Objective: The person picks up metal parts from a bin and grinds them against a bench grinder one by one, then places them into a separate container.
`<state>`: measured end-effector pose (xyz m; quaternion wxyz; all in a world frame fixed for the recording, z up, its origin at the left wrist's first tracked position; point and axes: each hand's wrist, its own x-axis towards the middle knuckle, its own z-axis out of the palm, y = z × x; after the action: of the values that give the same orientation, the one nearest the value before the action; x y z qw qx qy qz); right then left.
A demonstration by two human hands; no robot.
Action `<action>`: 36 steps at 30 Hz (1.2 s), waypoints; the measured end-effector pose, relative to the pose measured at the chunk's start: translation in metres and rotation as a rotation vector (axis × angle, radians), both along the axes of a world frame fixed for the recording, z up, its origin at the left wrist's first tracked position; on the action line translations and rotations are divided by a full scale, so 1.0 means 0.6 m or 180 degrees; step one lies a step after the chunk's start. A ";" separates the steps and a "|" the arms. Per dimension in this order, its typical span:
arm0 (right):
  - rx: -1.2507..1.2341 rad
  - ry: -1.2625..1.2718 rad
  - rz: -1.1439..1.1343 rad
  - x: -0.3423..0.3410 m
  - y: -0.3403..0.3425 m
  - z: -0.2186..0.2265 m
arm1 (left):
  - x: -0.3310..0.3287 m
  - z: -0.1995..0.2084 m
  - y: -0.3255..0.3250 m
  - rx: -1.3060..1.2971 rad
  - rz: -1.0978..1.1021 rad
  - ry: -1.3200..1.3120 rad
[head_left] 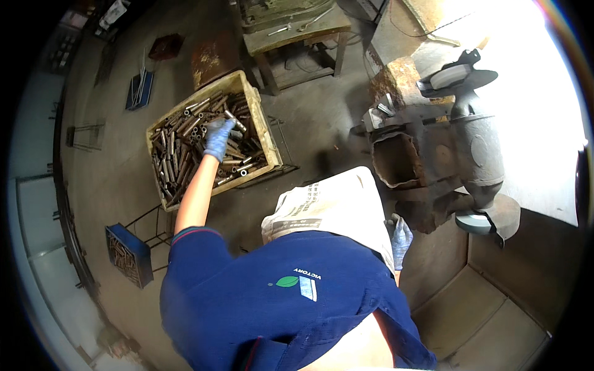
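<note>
My left hand (218,140), in a blue-grey work glove, reaches into a pale yellow plastic crate (265,133). Its fingers are closed on a short shiny metal tube (236,120) at the top of the heap. Many short metal tubes (176,148), some brown and some bright, lie jumbled beneath and around it. My right hand (402,240), gloved the same way, is low at my right side beside a pale cloth apron (337,207). Its fingers look curled together; a small dark shape shows beside them, too unclear to name. The apron hides part of that hand.
A bench grinder (479,148) with two wheels stands close on the right, on a rusty metal stand (427,179). A worktable (297,37) holding tools is at the back. Left of me, a blue bin (131,256) contains small metal pieces; another blue tray (140,89) sits farther off.
</note>
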<state>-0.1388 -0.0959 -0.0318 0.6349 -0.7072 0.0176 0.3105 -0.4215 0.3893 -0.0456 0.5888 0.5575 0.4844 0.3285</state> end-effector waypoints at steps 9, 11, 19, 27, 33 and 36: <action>-0.0010 -0.2879 0.1567 0.028 0.144 0.220 | 0.350 0.176 -0.249 -0.1707 -0.2048 -0.1838; -0.0096 -0.3429 0.1522 0.028 0.152 0.234 | 0.410 0.184 -0.321 -0.1993 -0.2404 -0.1759; -0.0507 -0.3836 0.0253 0.018 0.069 0.199 | 0.467 0.178 -0.456 -0.2584 -0.3517 -0.1370; -0.0065 -0.2455 -0.0658 -0.021 -0.002 0.173 | 0.499 0.165 -0.467 -0.1686 -0.4087 -0.0850; -0.0309 -0.2851 -0.1157 -0.018 -0.003 0.180 | 0.531 0.160 -0.502 -0.1726 -0.4319 -0.1007; -0.0336 -0.2837 -0.1182 -0.016 -0.002 0.178 | 0.554 0.152 -0.500 -0.1803 -0.4532 -0.0837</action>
<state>-0.1482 -0.0974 0.0747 0.5886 -0.7875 -0.1143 -0.1425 -0.0892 0.0893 0.0456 0.8306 0.5190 0.0013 -0.2017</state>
